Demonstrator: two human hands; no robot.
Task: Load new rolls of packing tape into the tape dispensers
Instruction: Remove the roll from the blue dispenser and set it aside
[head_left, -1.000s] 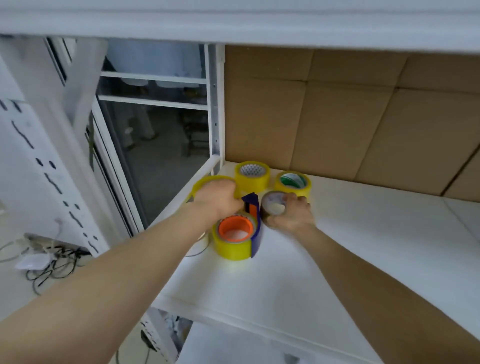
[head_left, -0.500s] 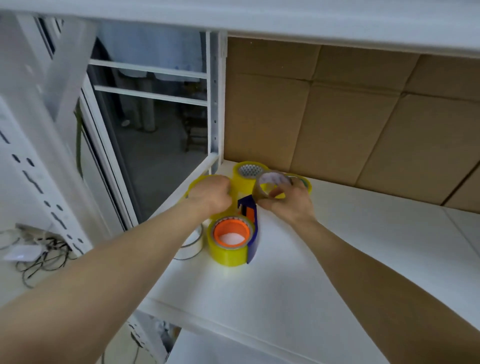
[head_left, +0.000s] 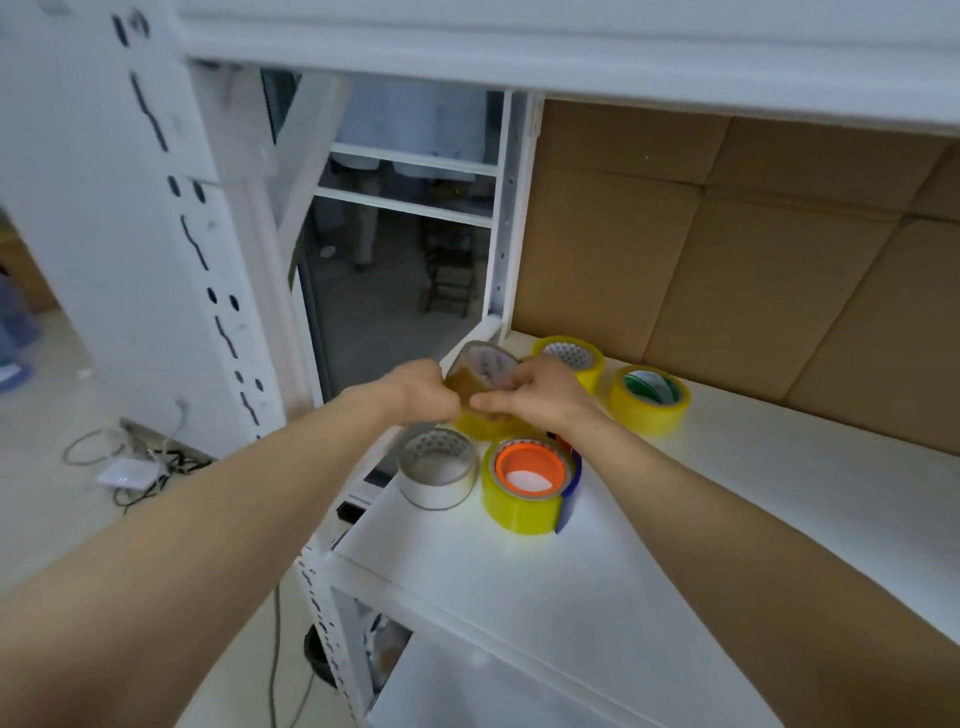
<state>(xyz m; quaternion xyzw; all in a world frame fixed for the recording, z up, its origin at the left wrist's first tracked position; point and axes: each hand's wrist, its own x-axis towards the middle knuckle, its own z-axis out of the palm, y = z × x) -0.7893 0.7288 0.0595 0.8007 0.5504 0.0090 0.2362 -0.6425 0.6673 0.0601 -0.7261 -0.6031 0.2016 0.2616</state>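
Observation:
A brownish roll of packing tape (head_left: 480, 370) is held tilted in the air above the shelf, gripped by my left hand (head_left: 421, 392) and my right hand (head_left: 535, 392) together. Below them on the white shelf (head_left: 649, 561) stands a blue tape dispenser with an orange hub (head_left: 530, 467), wrapped by a yellow roll (head_left: 519, 506). A pale roll (head_left: 438, 467) stands left of it. Another yellow roll (head_left: 485, 425) lies partly hidden under my hands.
Two more yellow rolls stand at the back, one (head_left: 571, 356) behind my right hand and one with a green core (head_left: 650, 397) to its right. Cardboard panels (head_left: 727, 260) line the back. White perforated uprights (head_left: 156, 260) frame the left side. Cables (head_left: 135, 467) lie on the floor.
My right hand lifted the brownish roll off the shelf and carried it left. My left hand left the yellow roll and joined it on the lifted roll. The camera shifted left.

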